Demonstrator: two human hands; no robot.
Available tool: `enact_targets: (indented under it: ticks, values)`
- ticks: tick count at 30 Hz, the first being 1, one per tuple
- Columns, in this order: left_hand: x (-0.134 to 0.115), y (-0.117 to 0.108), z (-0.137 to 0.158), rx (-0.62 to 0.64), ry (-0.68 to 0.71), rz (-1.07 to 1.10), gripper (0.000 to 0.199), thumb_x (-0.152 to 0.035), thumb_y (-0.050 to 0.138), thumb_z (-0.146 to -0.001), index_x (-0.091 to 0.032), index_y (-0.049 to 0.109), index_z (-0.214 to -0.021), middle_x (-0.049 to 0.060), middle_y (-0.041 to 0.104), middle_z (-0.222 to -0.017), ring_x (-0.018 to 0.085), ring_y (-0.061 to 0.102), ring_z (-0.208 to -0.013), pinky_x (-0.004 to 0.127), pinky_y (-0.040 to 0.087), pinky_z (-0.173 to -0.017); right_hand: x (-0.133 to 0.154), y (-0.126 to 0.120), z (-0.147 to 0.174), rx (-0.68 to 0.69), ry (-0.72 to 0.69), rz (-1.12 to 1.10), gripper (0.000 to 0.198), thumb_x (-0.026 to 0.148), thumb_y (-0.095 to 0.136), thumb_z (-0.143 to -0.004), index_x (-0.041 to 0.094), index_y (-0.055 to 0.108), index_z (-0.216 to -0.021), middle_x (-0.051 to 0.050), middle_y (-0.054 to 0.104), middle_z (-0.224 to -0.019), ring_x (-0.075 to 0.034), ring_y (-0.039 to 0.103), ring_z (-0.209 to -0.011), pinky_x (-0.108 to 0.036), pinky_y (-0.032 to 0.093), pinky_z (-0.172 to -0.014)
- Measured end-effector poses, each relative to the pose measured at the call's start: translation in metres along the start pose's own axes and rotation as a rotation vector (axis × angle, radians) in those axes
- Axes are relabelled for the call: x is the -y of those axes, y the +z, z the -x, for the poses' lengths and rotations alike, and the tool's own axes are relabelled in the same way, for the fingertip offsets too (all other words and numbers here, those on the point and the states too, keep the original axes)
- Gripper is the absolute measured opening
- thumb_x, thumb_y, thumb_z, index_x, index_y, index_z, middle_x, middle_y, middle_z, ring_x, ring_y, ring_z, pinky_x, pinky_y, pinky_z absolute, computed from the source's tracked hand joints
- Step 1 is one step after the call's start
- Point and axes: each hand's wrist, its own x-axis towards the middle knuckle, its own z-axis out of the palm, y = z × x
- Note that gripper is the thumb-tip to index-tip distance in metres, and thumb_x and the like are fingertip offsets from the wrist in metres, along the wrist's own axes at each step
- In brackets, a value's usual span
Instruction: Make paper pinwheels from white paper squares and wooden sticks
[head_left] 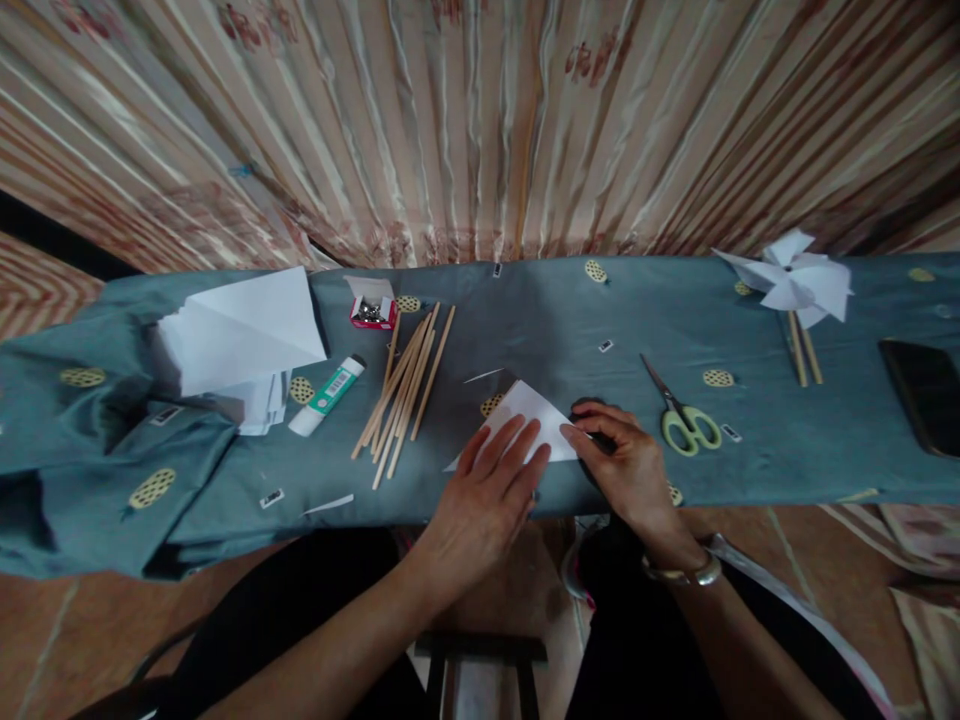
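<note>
A folded white sheet of paper (529, 402), triangular in outline, lies near the front edge of the cloth-covered table. My left hand (487, 490) rests flat on it with the fingers stretched out. At the paper's right corner, my right hand (626, 455) pinches the edge between thumb and finger. Part of the paper is hidden beneath the left hand. Scissors (682, 420) with green handles lie just right of my right hand. Left of the paper is a loose bundle of wooden sticks (405, 385).
A glue stick (328, 395), a small red box of metal pins (373, 310) and a stack of white paper (247, 330) lie on the left. To the right are paper pinwheels (799, 280) on sticks and a dark phone (921, 395). A curtain (480, 130) hangs behind the table.
</note>
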Motion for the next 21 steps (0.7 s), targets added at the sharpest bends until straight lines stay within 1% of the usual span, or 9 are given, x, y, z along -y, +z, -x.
enact_targets:
  ticks: [4,8,15,21]
  values:
    - [-0.007,0.015,0.005,0.083,0.01,-0.023,0.057,-0.033,0.051,-0.097,-0.012,0.035,-0.147,0.017,0.041,-0.155,0.032,0.023,-0.151,0.057,0.03,-0.119,0.0,0.002,-0.002,-0.018,-0.022,0.043,0.015,0.035,0.07,-0.082,0.023,0.071,-0.074,-0.007,0.075,-0.099,-0.026,0.067,-0.097,-0.045,0.05,-0.091]
    - [-0.007,0.018,0.005,0.128,-0.009,-0.045,0.067,-0.044,0.056,-0.094,-0.01,0.034,-0.148,0.018,0.04,-0.156,0.036,0.025,-0.15,0.059,0.028,-0.118,0.001,0.002,-0.003,-0.018,-0.011,0.084,0.013,0.034,0.071,-0.082,0.023,0.071,-0.074,-0.007,0.075,-0.1,-0.026,0.067,-0.096,-0.046,0.05,-0.091]
    - [-0.007,0.017,0.003,0.155,-0.019,-0.066,0.071,-0.05,0.057,-0.092,-0.01,0.035,-0.147,0.018,0.039,-0.156,0.036,0.027,-0.149,0.059,0.027,-0.119,0.003,0.003,-0.004,-0.033,-0.017,0.107,0.014,0.034,0.069,-0.081,0.023,0.07,-0.073,-0.007,0.075,-0.098,-0.026,0.068,-0.095,-0.045,0.051,-0.089]
    - [-0.007,0.018,0.001,0.145,-0.015,-0.085,0.075,-0.052,0.062,-0.089,-0.01,0.036,-0.146,0.017,0.042,-0.155,0.038,0.033,-0.146,0.061,0.029,-0.117,0.005,0.003,-0.004,-0.033,-0.003,0.131,0.012,0.033,0.07,-0.079,0.023,0.07,-0.073,-0.007,0.075,-0.098,-0.027,0.068,-0.095,-0.045,0.051,-0.088]
